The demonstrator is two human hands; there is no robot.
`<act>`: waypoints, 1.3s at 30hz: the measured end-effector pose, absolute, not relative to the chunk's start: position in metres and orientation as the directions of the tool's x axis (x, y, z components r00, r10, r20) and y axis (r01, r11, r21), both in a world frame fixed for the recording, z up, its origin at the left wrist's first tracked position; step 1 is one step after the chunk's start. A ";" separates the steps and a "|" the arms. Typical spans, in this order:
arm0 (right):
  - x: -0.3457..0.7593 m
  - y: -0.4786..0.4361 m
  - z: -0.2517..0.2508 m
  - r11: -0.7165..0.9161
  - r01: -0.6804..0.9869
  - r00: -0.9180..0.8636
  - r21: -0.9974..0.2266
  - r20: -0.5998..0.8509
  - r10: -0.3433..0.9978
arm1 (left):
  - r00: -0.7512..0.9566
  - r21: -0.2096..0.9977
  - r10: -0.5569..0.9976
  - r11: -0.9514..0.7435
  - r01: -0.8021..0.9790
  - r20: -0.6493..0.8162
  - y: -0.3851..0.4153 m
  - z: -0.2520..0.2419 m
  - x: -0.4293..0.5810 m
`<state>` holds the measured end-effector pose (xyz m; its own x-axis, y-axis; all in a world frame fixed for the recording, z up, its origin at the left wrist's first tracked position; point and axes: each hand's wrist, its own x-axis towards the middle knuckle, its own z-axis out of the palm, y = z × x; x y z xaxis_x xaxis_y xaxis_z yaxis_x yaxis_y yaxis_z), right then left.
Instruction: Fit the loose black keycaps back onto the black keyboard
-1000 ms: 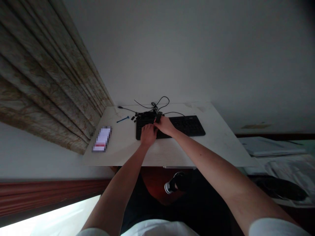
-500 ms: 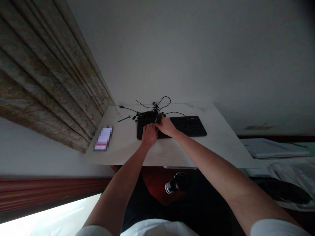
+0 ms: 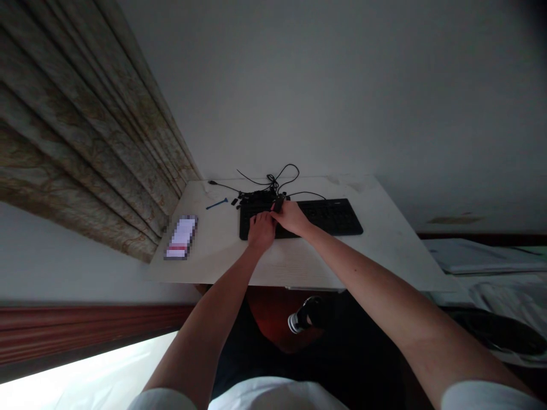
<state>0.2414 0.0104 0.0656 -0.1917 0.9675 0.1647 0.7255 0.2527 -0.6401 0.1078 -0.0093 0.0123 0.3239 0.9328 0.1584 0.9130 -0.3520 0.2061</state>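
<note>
The person's left hand (image 3: pixel 261 229) lies over the left part of a black computer keyboard (image 3: pixel 334 217), fingers bent on the keys; whether it grips anything beneath them cannot be told. The right hand (image 3: pixel 292 216) is just beside it, thumb and fingers closed on a small dark object (image 3: pixel 279 203), too small to identify, near the keyboard's far edge. The keyboard lies flat on a white counter (image 3: pixel 290 267). Small black pieces (image 3: pixel 257 197) are heaped behind its left half, with a looped black cable (image 3: pixel 272 182) beyond them. Leftward lie a slim blue tool (image 3: pixel 217 204) and, nearer the person, a smartphone (image 3: pixel 182 236) with a lit, pixelated screen
</note>
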 end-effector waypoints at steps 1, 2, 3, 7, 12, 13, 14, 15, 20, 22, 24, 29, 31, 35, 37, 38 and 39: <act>0.241 0.010 0.066 0.253 0.726 -0.193 -0.639 0.164 0.967 | 0.321 0.209 0.934 -0.348 0.914 0.154 -0.009 0.013 0.108; 0.241 0.010 0.066 0.253 0.728 -0.193 -0.637 0.163 0.968 | 0.319 0.215 0.936 -0.346 0.913 0.150 -0.009 0.013 0.108; 0.240 0.010 0.066 0.251 0.729 -0.191 -0.636 0.162 0.968 | 0.317 0.221 0.937 -0.343 0.913 0.147 -0.009 0.014 0.108; 0.237 0.010 0.069 0.232 0.737 -0.176 -0.635 0.152 0.973 | 0.299 0.247 0.943 -0.327 0.912 0.145 -0.008 0.017 0.109; 0.237 0.011 0.071 0.219 0.766 -0.166 -0.604 0.144 0.976 | 0.278 0.236 0.950 -0.305 0.923 0.141 -0.008 0.019 0.115; 0.238 0.012 0.072 0.213 0.768 -0.159 -0.604 0.142 0.977 | 0.277 0.229 0.950 -0.304 0.925 0.143 -0.008 0.019 0.117; 0.239 0.012 0.072 0.206 0.767 -0.151 -0.607 0.141 0.978 | 0.276 0.223 0.950 -0.304 0.926 0.147 -0.008 0.019 0.118; 0.239 0.012 0.073 0.198 0.764 -0.141 -0.614 0.140 0.980 | 0.273 0.218 0.950 -0.301 0.928 0.150 -0.008 0.020 0.120; 0.240 0.012 0.074 0.179 0.739 -0.113 -0.649 0.142 0.983 | 0.212 0.245 0.963 -0.249 0.937 0.166 -0.007 0.020 0.127; 0.239 0.012 0.073 0.174 0.739 -0.106 -0.650 0.143 0.984 | 0.188 0.264 0.968 -0.228 0.937 0.169 -0.007 0.020 0.129; 0.238 0.012 0.073 0.168 0.736 -0.091 -0.656 0.149 0.985 | 0.172 0.271 0.970 -0.214 0.938 0.171 -0.007 0.020 0.131; 0.237 0.010 0.072 0.192 0.717 -0.103 -0.671 0.171 0.980 | 0.172 0.254 0.970 -0.212 0.944 0.171 -0.008 0.019 0.131; 0.237 0.009 0.072 0.197 0.721 -0.103 -0.665 0.178 0.979 | 0.174 0.248 0.970 -0.212 0.945 0.169 -0.009 0.019 0.131; 0.237 0.009 0.075 0.193 0.732 -0.089 -0.653 0.188 0.978 | 0.169 0.249 0.971 -0.208 0.946 0.167 -0.008 0.020 0.131; 0.237 0.013 0.080 0.192 0.738 -0.080 -0.648 0.198 0.977 | 0.160 0.250 0.974 -0.198 0.948 0.163 -0.007 0.019 0.131; 0.236 0.016 0.083 0.195 0.745 -0.083 -0.638 0.202 0.976 | 0.156 0.250 0.974 -0.194 0.949 0.162 -0.006 0.019 0.131; 0.236 0.019 0.086 0.202 0.754 -0.093 -0.625 0.202 0.975 | 0.153 0.250 0.975 -0.190 0.949 0.163 -0.006 0.018 0.131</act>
<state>0.2359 0.0190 0.0857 -0.0933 0.9749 0.2020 0.7542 0.2016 -0.6249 0.1315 -0.0059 0.0184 0.1527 0.9748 0.1626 0.9493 -0.1904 0.2501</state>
